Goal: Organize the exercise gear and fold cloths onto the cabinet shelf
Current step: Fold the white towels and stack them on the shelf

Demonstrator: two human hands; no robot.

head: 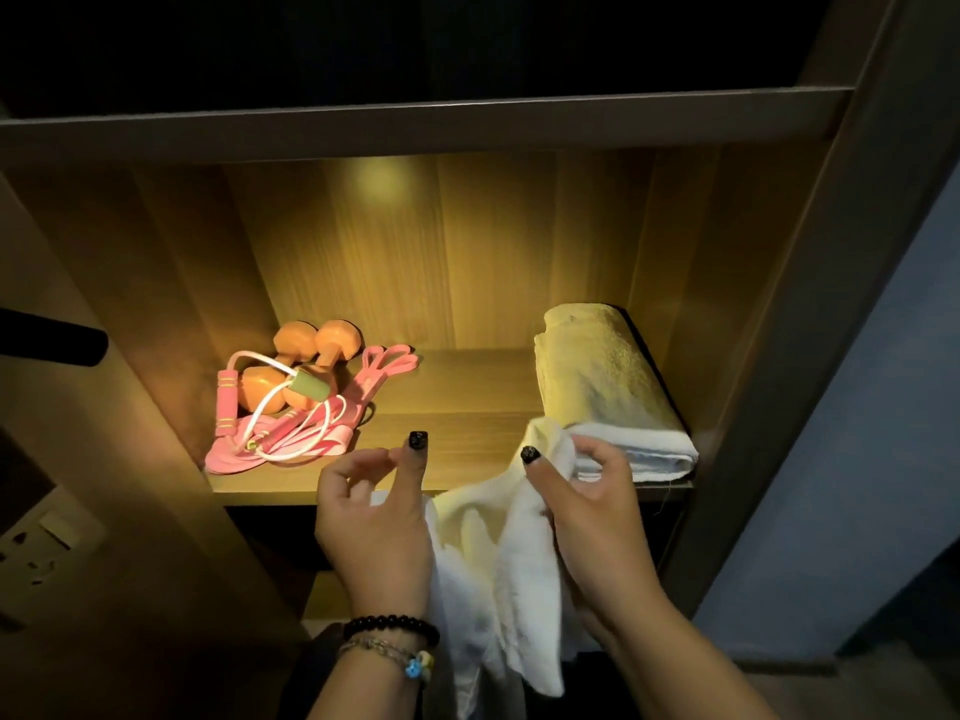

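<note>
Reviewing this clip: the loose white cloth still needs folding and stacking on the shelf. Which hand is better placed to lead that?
Probably the right hand: it already grips the loose white cloth and sits just in front of the folded cloths at the shelf's right end. The left hand holds nothing visibly, nearer the exercise gear.

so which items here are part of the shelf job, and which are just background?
Job:
loose white cloth, gripped by right hand; left hand beside it
folded towel
orange dumbbells
skipping rope
pink bands
cabinet shelf

Background:
wall socket
bracelets
</note>
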